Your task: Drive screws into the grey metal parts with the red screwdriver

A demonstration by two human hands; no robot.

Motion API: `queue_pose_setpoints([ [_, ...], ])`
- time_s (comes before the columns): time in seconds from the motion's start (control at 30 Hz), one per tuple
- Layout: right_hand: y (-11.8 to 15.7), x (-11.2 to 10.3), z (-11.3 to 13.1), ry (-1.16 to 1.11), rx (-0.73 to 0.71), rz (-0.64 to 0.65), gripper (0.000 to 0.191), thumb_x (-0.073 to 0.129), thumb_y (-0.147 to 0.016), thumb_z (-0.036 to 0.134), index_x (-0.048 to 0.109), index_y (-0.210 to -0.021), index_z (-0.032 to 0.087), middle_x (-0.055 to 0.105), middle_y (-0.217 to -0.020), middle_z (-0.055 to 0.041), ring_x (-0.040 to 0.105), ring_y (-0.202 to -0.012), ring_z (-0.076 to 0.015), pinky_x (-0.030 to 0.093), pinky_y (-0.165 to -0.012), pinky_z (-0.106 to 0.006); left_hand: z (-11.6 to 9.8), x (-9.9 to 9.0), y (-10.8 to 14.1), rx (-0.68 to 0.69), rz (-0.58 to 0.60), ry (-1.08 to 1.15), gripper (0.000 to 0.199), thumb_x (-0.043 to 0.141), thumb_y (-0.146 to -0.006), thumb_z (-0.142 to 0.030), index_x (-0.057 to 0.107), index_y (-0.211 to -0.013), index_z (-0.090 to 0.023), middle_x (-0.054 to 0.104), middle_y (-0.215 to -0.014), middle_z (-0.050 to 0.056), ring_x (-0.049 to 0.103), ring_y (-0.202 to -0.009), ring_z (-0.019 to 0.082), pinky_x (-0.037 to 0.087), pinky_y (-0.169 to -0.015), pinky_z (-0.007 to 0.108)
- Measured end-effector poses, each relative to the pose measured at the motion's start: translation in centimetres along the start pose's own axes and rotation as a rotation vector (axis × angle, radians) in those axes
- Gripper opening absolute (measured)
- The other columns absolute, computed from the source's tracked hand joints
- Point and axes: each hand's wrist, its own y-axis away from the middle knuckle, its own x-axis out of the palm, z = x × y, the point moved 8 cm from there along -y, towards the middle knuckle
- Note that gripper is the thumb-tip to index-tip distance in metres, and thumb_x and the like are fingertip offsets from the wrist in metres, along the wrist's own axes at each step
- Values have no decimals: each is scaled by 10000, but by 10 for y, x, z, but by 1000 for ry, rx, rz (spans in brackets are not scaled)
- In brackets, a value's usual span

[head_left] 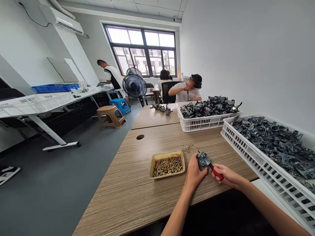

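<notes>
My left hand (194, 172) is closed around a grey metal carburetor body (203, 159), holding it just above the wooden table. In my right hand (227, 175) is a screwdriver with a red and black handle (217, 173). Its shaft end points at the near side of the carburetor; whether the tip sits in a screw is too small to tell. Left of my left hand stands a cream plastic tub (151, 173) filled with small brass-coloured parts. A loose little pile of similar brass parts (188, 148) lies on the table beyond my left hand.
A white crate (197, 125) heaped with carburetors stands at the back right. Along my right side runs another white crate (261, 164) full of grey metal parts. Several carburetors (162, 108) lie on the far table, where a co-worker (188, 91) sits. A fan (134, 85) stands beyond.
</notes>
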Motion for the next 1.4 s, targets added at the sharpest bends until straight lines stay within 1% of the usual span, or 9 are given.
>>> queue_pose_setpoints([
  [0.3,46,-52,-35,261,60,45,682,660,-751,865,566,-930,214,552,-670,45,389,-482,-69,317,-443,-220,2,-12,0,-53,-69,-13,682,774,-705,-211,468,-1315,-193,644,-1245,130,649,-1190,286,509,-1100,492],
  [0.47,43,-83,-26,256,-105,-225,607,620,-806,812,572,-961,227,498,-673,59,364,-469,-73,317,-430,-227,-4,-3,3,-43,38,-100,641,784,-774,-309,483,-1330,-199,646,-1278,132,642,-1230,304,511,-1101,497],
  [0.7,13,-62,-2,342,-357,-492,506,549,-880,746,550,-940,244,458,-661,63,413,-473,-111,388,-449,-265,-17,-11,11,3,59,-168,451,524,-1025,-393,476,-1431,-202,635,-1347,156,607,-1294,293,483,-1123,504],
  [0.83,15,-57,-2,466,-407,-561,431,494,-948,652,576,-1038,239,517,-654,38,494,-483,-155,439,-461,-293,-23,-34,-30,-3,-63,-208,347,405,-1068,-293,525,-1383,-208,660,-1279,139,641,-1200,254,523,-1060,464],
  [0.9,17,-58,-4,474,-421,-565,426,472,-960,641,577,-1055,240,536,-658,29,511,-477,-163,449,-462,-300,-29,-30,-62,78,9,-271,313,463,-1026,-215,582,-1316,-217,675,-1237,117,643,-1188,250,529,-1051,446],
  [1.0,18,-61,-6,451,-421,-566,423,481,-956,650,582,-1057,252,539,-644,24,518,-468,-173,451,-462,-306,-25,-5,-101,199,273,-460,377,492,-909,-30,678,-1172,-226,709,-1144,90,667,-1132,248,538,-1036,423],
  [1.13,13,-63,-8,425,-408,-554,440,490,-946,687,586,-1032,267,535,-639,13,516,-474,-185,454,-465,-322,1,30,-113,243,594,-772,344,515,-884,34,713,-1018,-212,739,-1067,102,702,-1095,250,543,-994,370],
  [1.27,8,-64,-10,393,-405,-533,467,494,-924,725,580,-990,271,550,-680,1,510,-483,-180,451,-458,-323,13,40,-113,233,646,-824,220,588,-905,-5,682,-892,-203,741,-938,86,740,-910,225,562,-877,325],
  [1.4,9,-65,-8,392,-411,-536,454,502,-926,712,568,-983,266,556,-690,-1,518,-490,-179,458,-467,-323,14,42,-111,220,668,-823,203,612,-907,-13,669,-849,-199,741,-932,82,746,-910,214,559,-881,306],
])
